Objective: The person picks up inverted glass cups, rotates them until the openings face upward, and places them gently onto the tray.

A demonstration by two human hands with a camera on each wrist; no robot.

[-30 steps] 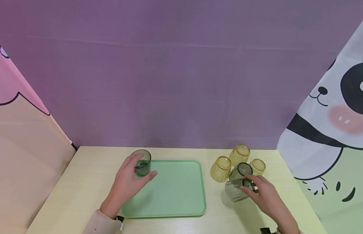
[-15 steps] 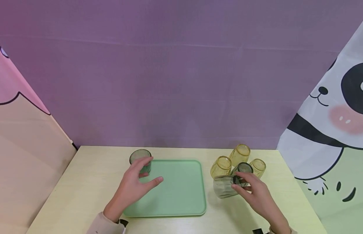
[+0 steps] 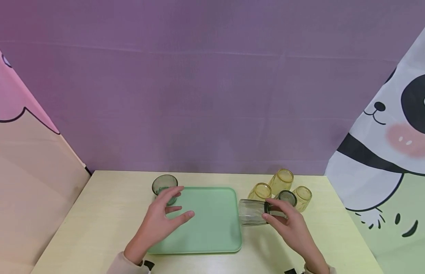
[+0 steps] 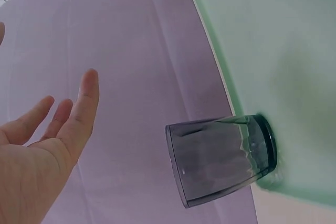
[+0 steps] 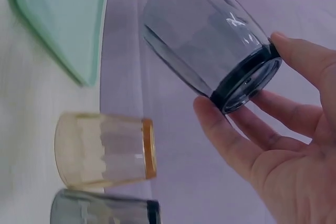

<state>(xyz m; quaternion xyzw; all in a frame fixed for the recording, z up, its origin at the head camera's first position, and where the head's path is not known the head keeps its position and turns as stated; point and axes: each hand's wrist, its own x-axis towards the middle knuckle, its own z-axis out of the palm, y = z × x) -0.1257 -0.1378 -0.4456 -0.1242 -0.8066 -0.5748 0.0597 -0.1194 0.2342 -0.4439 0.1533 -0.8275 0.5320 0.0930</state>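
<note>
Head view shows our right hand [image 3: 290, 224] with thumb and fingertips clamped on the dark, thick base of a transparent grey glass tumbler [image 3: 250, 212]. We hold it sideways above the pale wood-toned table [image 3: 109, 213], its wide mouth pointing left, away from those fingertips. Just beyond the same fingers, a second transparent grey tumbler [image 3: 288, 196] stands upside down, partly hidden by the hand. Three transparent yellow glass tumblers [image 3: 281, 183] stand upside down around it: one just ahead of the fingertips, one farthest beyond them, one to their right.

Our left hand [image 3: 161, 220] holds nothing; its thumb and fingers are spread apart above a pale green rectangular tray [image 3: 209, 224]. Beyond these fingertips, at the tray's far left corner, a grey-green glass tumbler [image 4: 218, 158] stands upright; from the left wrist we see a gap between it and the fingers. The right wrist view shows us the pinched base, with a yellow tumbler to the fingers' lower left.
</note>
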